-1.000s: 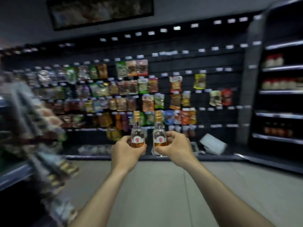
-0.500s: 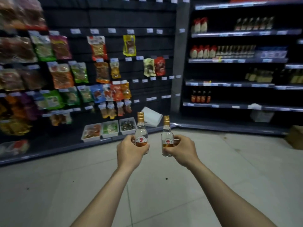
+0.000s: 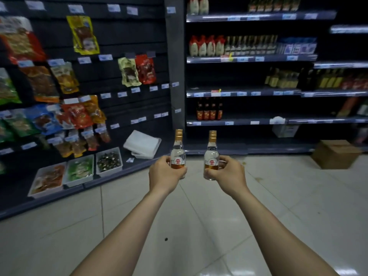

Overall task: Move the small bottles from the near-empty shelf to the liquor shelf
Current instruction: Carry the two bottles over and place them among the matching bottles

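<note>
My left hand (image 3: 164,175) grips a small clear bottle (image 3: 177,151) with a gold cap and a red-and-white label, held upright at chest height. My right hand (image 3: 229,174) holds a second bottle of the same kind (image 3: 211,154), also upright, a short gap to the right of the first. Both bottles are over the tiled floor, in front of a dark shelving unit with bottles (image 3: 249,92). Its rows carry white red-capped bottles (image 3: 206,46), dark bottles (image 3: 209,109) and yellowish bottles (image 3: 282,78).
A dark wall rack with hanging snack packets (image 3: 79,80) runs along the left, with white trays (image 3: 79,170) and a tilted white box (image 3: 142,143) on its base ledge. A cardboard box (image 3: 336,154) sits on the floor at the right. Pale floor tiles (image 3: 179,226) stretch ahead.
The view has swung right and moved closer: the snack rack slid left and the bottle shelves now fill the right half. Both hands still hold their bottles upright, slightly farther apart.
</note>
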`<state>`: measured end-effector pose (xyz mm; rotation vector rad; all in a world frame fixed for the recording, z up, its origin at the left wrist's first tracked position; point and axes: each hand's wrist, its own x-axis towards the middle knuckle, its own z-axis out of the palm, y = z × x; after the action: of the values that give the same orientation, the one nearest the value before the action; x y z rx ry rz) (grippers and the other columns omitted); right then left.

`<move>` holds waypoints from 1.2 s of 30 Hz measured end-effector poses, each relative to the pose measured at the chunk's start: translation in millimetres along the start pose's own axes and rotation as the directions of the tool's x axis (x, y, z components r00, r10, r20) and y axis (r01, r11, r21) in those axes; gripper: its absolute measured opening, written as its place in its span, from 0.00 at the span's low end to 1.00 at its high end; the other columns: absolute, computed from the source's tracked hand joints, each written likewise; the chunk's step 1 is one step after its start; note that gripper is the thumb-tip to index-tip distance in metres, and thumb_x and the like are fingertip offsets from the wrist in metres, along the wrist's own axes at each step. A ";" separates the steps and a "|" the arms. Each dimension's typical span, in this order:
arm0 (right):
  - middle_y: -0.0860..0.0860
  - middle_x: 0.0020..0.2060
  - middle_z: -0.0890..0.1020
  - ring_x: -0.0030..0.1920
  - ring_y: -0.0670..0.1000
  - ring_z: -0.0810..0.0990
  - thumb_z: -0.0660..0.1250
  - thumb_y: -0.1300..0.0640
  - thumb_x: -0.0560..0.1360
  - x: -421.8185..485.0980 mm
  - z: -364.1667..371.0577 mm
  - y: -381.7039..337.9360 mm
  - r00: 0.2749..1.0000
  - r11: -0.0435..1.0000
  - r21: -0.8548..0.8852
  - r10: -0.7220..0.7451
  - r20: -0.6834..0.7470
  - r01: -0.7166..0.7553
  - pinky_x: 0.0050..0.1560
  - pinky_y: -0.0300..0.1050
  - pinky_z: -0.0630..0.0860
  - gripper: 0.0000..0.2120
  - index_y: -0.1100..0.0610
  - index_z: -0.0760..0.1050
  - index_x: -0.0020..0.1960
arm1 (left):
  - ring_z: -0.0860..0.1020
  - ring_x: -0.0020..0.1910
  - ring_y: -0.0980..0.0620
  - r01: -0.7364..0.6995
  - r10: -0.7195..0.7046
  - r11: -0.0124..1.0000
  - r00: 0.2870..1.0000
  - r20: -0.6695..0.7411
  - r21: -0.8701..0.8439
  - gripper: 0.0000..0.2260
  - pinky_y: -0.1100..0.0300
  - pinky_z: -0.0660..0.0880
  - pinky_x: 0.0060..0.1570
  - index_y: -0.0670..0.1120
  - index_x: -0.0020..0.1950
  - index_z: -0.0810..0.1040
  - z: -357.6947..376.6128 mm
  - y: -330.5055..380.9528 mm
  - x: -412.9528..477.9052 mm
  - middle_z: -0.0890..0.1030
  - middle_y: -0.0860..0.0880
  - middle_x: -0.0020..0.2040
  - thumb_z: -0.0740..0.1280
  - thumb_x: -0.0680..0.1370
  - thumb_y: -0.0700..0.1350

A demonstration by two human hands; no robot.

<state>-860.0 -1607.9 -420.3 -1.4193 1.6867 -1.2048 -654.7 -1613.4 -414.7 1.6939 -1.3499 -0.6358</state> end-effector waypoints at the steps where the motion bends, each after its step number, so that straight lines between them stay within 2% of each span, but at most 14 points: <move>1: 0.40 0.40 0.86 0.41 0.38 0.84 0.83 0.55 0.61 28.6 -10.8 8.8 1.000 1.000 0.003 -0.004 0.000 0.004 0.42 0.35 0.78 0.20 0.41 0.77 0.45 | 0.79 0.36 0.64 0.006 -0.006 1.000 1.000 0.000 -0.014 0.15 0.61 0.78 0.37 0.57 0.40 0.77 25.7 11.0 18.3 0.82 0.60 0.36 0.80 0.61 0.56; 4: 0.39 0.39 0.86 0.40 0.36 0.84 0.83 0.57 0.62 117.1 -50.8 30.0 1.000 1.000 -0.004 -0.017 -0.002 0.017 0.39 0.31 0.76 0.21 0.40 0.77 0.45 | 0.79 0.35 0.66 0.001 0.000 0.999 1.000 0.014 -0.044 0.15 0.63 0.78 0.36 0.57 0.38 0.76 103.5 52.8 70.8 0.82 0.60 0.36 0.81 0.61 0.54; 7: 0.39 0.38 0.86 0.39 0.33 0.83 0.83 0.58 0.62 202.3 -96.3 41.9 1.000 0.999 -0.020 -0.029 0.004 0.029 0.33 0.26 0.74 0.20 0.41 0.78 0.46 | 0.78 0.33 0.68 -0.002 0.004 0.997 1.000 0.029 -0.083 0.17 0.69 0.73 0.31 0.59 0.38 0.75 172.4 101.5 119.6 0.81 0.61 0.36 0.82 0.62 0.55; 9: 0.36 0.36 0.85 0.39 0.31 0.81 0.83 0.58 0.63 253.8 -124.4 48.4 0.999 0.999 -0.032 -0.044 0.002 0.044 0.32 0.26 0.73 0.20 0.39 0.76 0.43 | 0.77 0.34 0.71 -0.021 0.025 0.996 0.999 0.040 -0.092 0.17 0.75 0.68 0.27 0.59 0.39 0.74 214.4 130.5 150.7 0.80 0.62 0.35 0.82 0.62 0.54; 11: 0.33 0.34 0.84 0.40 0.30 0.81 0.83 0.57 0.63 302.1 -148.3 54.2 0.999 0.998 -0.030 -0.053 -0.005 0.053 0.32 0.26 0.74 0.20 0.38 0.76 0.42 | 0.76 0.36 0.74 -0.045 0.049 0.995 0.998 0.044 -0.094 0.16 0.75 0.69 0.26 0.59 0.38 0.75 251.9 156.5 180.0 0.80 0.62 0.35 0.81 0.62 0.53; 14: 0.33 0.34 0.84 0.39 0.32 0.82 0.83 0.59 0.64 377.9 -177.6 65.3 0.997 0.997 -0.020 -0.078 -0.011 0.078 0.33 0.25 0.74 0.20 0.40 0.78 0.43 | 0.78 0.36 0.71 -0.070 0.076 0.993 0.996 0.055 -0.098 0.14 0.74 0.71 0.28 0.57 0.40 0.78 307.8 191.8 228.9 0.82 0.60 0.35 0.81 0.63 0.52; 17: 0.33 0.36 0.85 0.39 0.34 0.83 0.82 0.58 0.64 456.7 -198.8 82.2 0.994 0.995 -0.005 -0.104 -0.024 0.104 0.34 0.26 0.74 0.17 0.42 0.79 0.44 | 0.79 0.35 0.68 -0.091 0.098 0.989 0.994 0.051 -0.117 0.13 0.68 0.76 0.34 0.57 0.41 0.80 366.8 220.1 283.2 0.83 0.60 0.35 0.81 0.63 0.53; 22: 0.30 0.38 0.84 0.40 0.34 0.83 0.83 0.58 0.64 605.2 -223.8 108.6 0.988 0.988 0.012 -0.153 -0.029 0.153 0.35 0.26 0.74 0.19 0.40 0.77 0.43 | 0.80 0.35 0.68 -0.143 0.148 0.979 0.989 0.025 -0.145 0.15 0.72 0.73 0.29 0.58 0.41 0.78 469.2 264.7 388.9 0.83 0.60 0.34 0.81 0.62 0.54; 26: 0.28 0.38 0.83 0.40 0.32 0.83 0.83 0.57 0.64 722.8 -244.7 114.4 0.980 0.980 -0.013 -0.197 -0.023 0.196 0.35 0.25 0.74 0.21 0.38 0.76 0.44 | 0.80 0.37 0.63 -0.163 0.166 0.981 0.986 0.021 -0.109 0.15 0.66 0.77 0.34 0.58 0.43 0.78 541.3 309.2 476.3 0.83 0.59 0.37 0.81 0.63 0.55; 30: 0.28 0.37 0.83 0.39 0.32 0.82 0.83 0.56 0.65 825.2 -266.5 113.1 0.977 0.977 -0.015 -0.211 -0.028 0.211 0.34 0.25 0.73 0.19 0.40 0.77 0.44 | 0.78 0.35 0.71 -0.173 0.173 0.980 0.985 -0.015 -0.093 0.14 0.74 0.70 0.29 0.58 0.40 0.78 591.5 359.9 551.3 0.81 0.61 0.32 0.81 0.62 0.55; 32: 0.32 0.36 0.84 0.39 0.32 0.82 0.83 0.55 0.65 868.7 -275.8 112.9 0.976 0.976 -0.013 -0.216 -0.039 0.215 0.34 0.25 0.73 0.18 0.42 0.78 0.47 | 0.79 0.35 0.67 -0.173 0.172 0.981 0.985 -0.022 -0.083 0.15 0.70 0.75 0.33 0.56 0.43 0.79 613.2 379.6 584.4 0.82 0.60 0.34 0.81 0.63 0.55; 34: 0.35 0.37 0.85 0.40 0.33 0.83 0.83 0.55 0.65 913.9 -284.5 113.3 0.969 0.970 -0.014 -0.245 -0.042 0.245 0.36 0.26 0.74 0.18 0.41 0.79 0.47 | 0.81 0.38 0.62 -0.185 0.182 0.980 0.983 -0.037 -0.068 0.16 0.60 0.80 0.39 0.53 0.46 0.81 635.9 396.7 621.0 0.84 0.57 0.37 0.81 0.63 0.54; 36: 0.34 0.36 0.85 0.39 0.34 0.83 0.83 0.56 0.64 961.0 -291.8 115.6 0.959 0.960 -0.015 -0.279 -0.037 0.279 0.36 0.26 0.74 0.19 0.39 0.77 0.44 | 0.81 0.39 0.61 -0.203 0.199 0.978 0.978 -0.061 -0.057 0.16 0.62 0.79 0.39 0.53 0.46 0.81 660.7 411.0 657.7 0.84 0.57 0.38 0.81 0.64 0.55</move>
<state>-1387.1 -2464.8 -320.5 -1.6928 1.5548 -1.3843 -1212.1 -2460.9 -319.2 1.4906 -1.4252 -0.5065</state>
